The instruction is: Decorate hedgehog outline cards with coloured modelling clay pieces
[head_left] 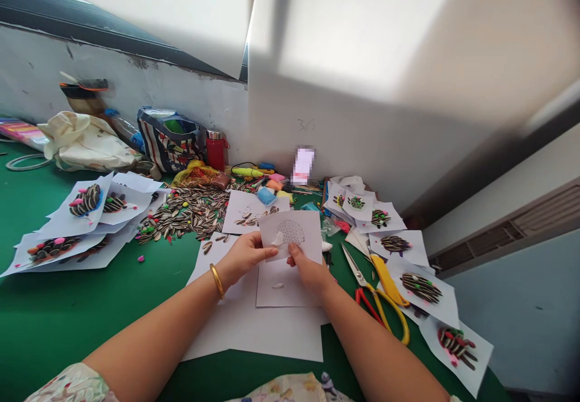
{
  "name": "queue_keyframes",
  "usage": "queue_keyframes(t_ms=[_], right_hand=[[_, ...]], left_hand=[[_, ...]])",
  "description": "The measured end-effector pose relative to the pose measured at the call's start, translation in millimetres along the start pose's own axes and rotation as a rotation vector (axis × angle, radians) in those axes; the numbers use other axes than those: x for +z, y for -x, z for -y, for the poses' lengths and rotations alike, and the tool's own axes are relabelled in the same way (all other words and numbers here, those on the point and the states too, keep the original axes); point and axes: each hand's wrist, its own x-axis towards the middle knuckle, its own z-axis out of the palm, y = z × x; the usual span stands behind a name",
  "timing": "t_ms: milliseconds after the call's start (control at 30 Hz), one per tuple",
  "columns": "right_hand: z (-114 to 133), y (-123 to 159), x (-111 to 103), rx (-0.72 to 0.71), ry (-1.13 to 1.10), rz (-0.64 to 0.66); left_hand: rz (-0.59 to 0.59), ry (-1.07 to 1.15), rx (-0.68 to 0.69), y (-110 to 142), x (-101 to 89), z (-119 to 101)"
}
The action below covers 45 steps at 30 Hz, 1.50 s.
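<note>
Left hand [242, 257], right hand [312, 272]: grip pinching card [312, 223]; long axis crosswise, drawn dome [292, 231] facing away.

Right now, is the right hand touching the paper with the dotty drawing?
Touching. The head view shows the right hand gripping the paper, its thumb lying over the front.
</note>
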Motion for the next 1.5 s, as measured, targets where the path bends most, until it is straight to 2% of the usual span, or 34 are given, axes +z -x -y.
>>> queue_keyframes(t_ms=[433, 700, 967, 1100, 1233, 1500], right_hand=[[1, 1, -2, -0.022, 0.016, 0.037], [-4, -1, 1, -0.076, 0.015, 0.077], [6, 4, 2, -0.023, 0.059, 0.068], [6, 2, 1, 0.015, 0.005, 0.033], [-1, -3, 2, 0.040, -0.105, -0.011], [-5, -15, -6, 0.085, -0.316, 0.080]], left_hand=[[-0.017, -0.019, -0.039, 2, 3.7, -2], [0.005, 0.079, -0.034, 3, 5.5, 1], [-0.017, 0.084, -0.054, 4, 7.6, 2], [0.004, 0.077, -0.044, 4, 8.1, -2], [-0.075, 0.077, -0.007, 3, 9.2, -6], [-0.211, 0.058, -0.043, -2, 2.3, -7]])
